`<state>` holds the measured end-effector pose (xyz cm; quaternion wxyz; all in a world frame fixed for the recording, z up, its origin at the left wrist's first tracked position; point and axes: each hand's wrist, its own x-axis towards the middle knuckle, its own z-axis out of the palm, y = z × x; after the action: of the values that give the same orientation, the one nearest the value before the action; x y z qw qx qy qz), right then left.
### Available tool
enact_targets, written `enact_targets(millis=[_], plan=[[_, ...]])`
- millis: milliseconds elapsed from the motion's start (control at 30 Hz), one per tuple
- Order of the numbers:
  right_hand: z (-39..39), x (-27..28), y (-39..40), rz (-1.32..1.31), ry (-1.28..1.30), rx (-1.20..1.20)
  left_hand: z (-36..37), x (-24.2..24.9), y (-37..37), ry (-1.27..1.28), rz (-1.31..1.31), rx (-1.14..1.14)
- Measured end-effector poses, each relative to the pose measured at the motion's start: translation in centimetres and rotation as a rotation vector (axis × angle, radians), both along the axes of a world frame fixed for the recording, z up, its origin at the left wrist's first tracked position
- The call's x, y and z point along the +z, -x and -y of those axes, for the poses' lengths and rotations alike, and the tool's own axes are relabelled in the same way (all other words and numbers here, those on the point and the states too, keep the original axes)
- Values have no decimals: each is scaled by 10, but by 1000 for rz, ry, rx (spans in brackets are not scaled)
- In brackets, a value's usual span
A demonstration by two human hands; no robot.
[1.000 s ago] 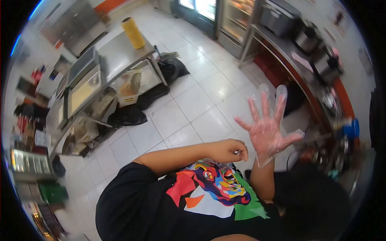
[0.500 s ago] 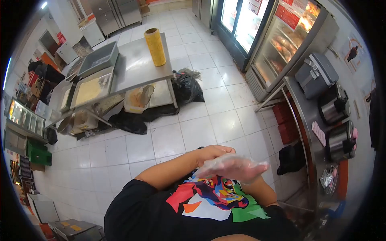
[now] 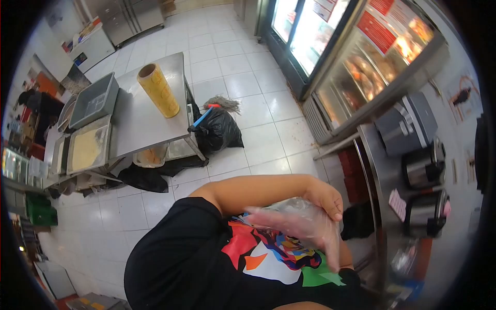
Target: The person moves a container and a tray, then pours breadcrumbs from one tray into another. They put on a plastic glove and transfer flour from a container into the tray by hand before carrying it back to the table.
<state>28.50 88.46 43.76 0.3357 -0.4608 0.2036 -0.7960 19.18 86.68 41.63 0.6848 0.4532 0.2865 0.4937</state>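
Note:
My left hand (image 3: 323, 199) reaches across my chest with its fingers bent, pinching the edge of a clear plastic glove (image 3: 295, 205). Loose, wrinkled film covers my right hand (image 3: 302, 226), which is held in front of my black printed T-shirt (image 3: 274, 261). The right hand's fingers stretch out toward the left under the plastic, somewhat blurred by motion. Apart from the glove, neither hand shows anything in it.
A steel table (image 3: 139, 121) at the left carries a yellow roll (image 3: 159, 92), a grey tub (image 3: 95, 101) and a tray of pale crumbs (image 3: 85, 150). A black bag (image 3: 219, 129) lies beside it. At the right, a steel counter (image 3: 374, 155) holds dark-lidded metal pots (image 3: 426, 212).
My left hand has moved right along the glove to its right end. The gloved right hand has turned. My view has swung, shifting the table leftward.

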Motion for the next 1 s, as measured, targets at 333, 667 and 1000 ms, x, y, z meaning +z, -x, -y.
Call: enact_targets(millis=[333, 667, 1000], plan=[[-79, 38, 226, 26, -140, 72, -68, -27, 192, -27, -120, 545], [-84, 64, 445, 38, -323, 137, -21, 32, 409, -167, -61, 779], [-59, 79, 661, 85, -431, -82, -12, 48, 640, -207, 259, 530]])
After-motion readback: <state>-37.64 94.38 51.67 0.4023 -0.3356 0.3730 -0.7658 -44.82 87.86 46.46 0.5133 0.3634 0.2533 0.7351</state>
